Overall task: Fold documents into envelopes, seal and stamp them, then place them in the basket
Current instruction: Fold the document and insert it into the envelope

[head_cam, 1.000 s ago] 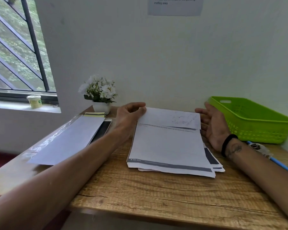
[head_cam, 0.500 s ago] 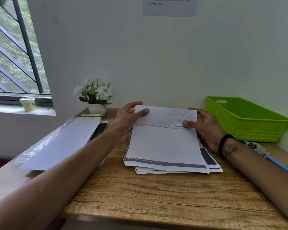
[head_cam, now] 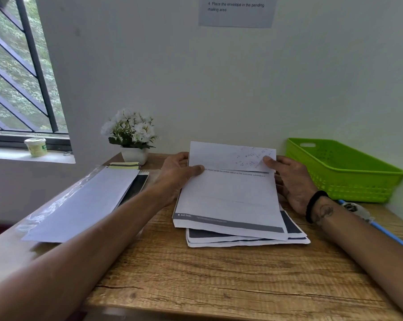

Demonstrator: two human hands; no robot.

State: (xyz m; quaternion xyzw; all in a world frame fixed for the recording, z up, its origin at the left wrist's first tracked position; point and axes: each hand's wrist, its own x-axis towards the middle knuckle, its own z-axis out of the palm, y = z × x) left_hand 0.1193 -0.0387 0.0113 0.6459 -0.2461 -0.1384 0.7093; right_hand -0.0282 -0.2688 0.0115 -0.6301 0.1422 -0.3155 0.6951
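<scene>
Hands [head_cam: 176, 174] [head_cam: 291, 179] pinching top document [head_cam: 228, 195], far edge folded over; bare worktop [head_cam: 219, 281] nearer; green basket [head_cam: 344, 179] right, apparently empty.

A stack of documents [head_cam: 230, 205] lay in the middle of the bench [head_cam: 219, 274]. The basket [head_cam: 339, 172] stood to its right by the wall. The envelopes [head_cam: 84, 205] lay at the left, over a notebook [head_cam: 135, 186]. A flower pot [head_cam: 133, 144] stood behind them.

Left hand [head_cam: 175, 176] and right hand [head_cam: 289, 179] pinch the document's [head_cam: 228, 195] folded top.
</scene>
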